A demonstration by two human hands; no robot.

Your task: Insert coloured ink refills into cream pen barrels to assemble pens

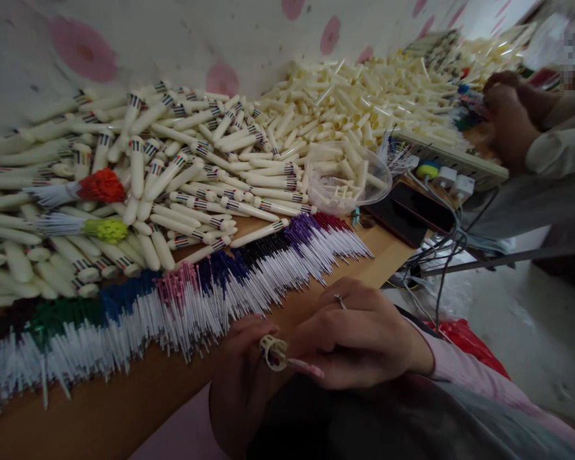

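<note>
Near the bottom middle, my left hand (242, 364) is closed around a cream pen barrel (273, 352), its slotted round end pointing up toward me. Dark bits show inside that opening; the rest of the barrel is hidden by the hand. My right hand (359, 332), with a ring on one finger, is closed beside the barrel's end. A small pink piece (306, 368) shows at its fingertips, touching or nearly touching the rim; its exact kind is unclear. Just beyond both hands lies a long row of white pen refills (225, 300) with coloured tops, sorted by colour.
Cream multicolour pens (182, 172) are heaped behind the refills, with red-topped (100, 186) and yellow-topped refills (105, 230) on them. Empty barrels (345, 96) lie farther back. A clear bowl (347, 182), phones (407, 211) and a power strip (453, 156) sit right, near another person's hands (512, 118).
</note>
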